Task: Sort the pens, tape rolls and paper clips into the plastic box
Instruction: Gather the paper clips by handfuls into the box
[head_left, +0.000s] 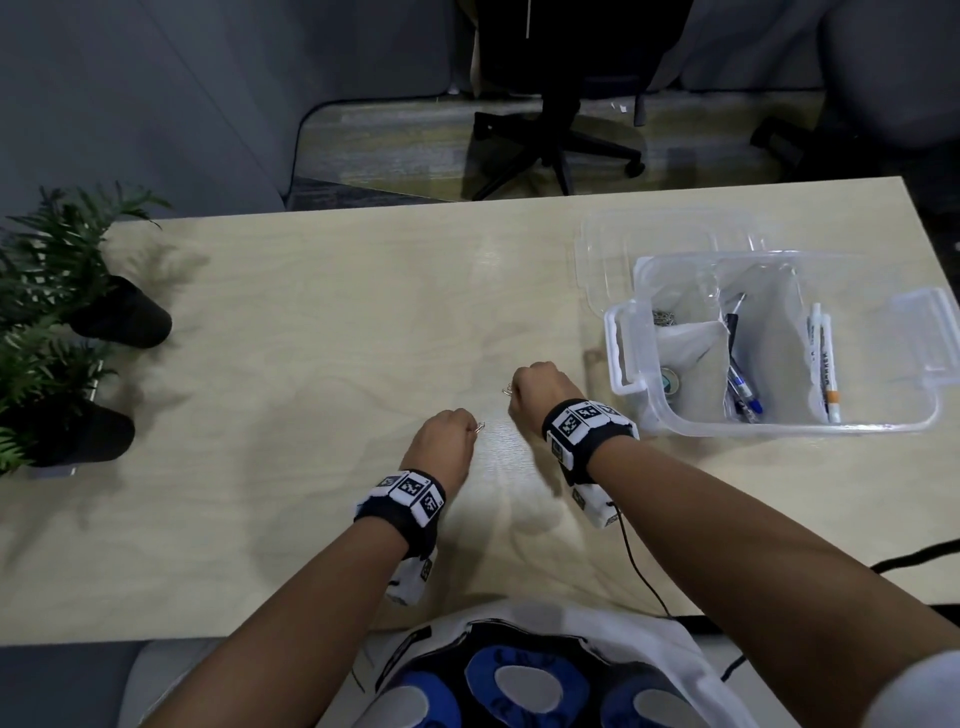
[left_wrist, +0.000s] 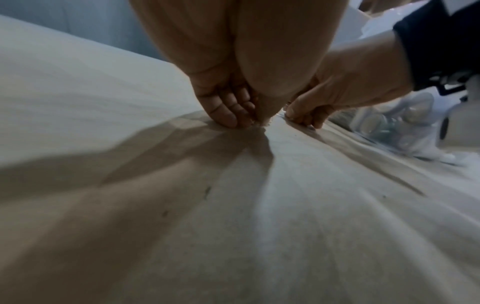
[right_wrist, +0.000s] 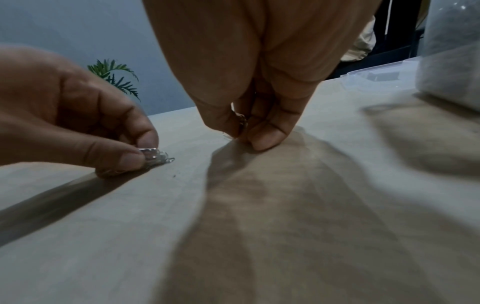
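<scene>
While pens (head_left: 744, 387) already lie in the plastic box (head_left: 623, 358) at right, both hands pinch the last paper clips: left hand (head_left: 445, 441), right hand (head_left: 540, 396).

My left hand (head_left: 445, 436) and right hand (head_left: 540, 397) sit side by side on the table (head_left: 322, 322), the right a little farther from me. Each pinches a few paper clips (right_wrist: 155, 157) against the tabletop. The plastic box (head_left: 779, 343) stands to the right of my right hand, with its lid (head_left: 670, 234) lying behind it. Pens (head_left: 740, 371) lie in the box's middle compartment, a marker (head_left: 823, 361) in the right one. Two potted plants (head_left: 67, 322) stand at the table's far left edge.
</scene>
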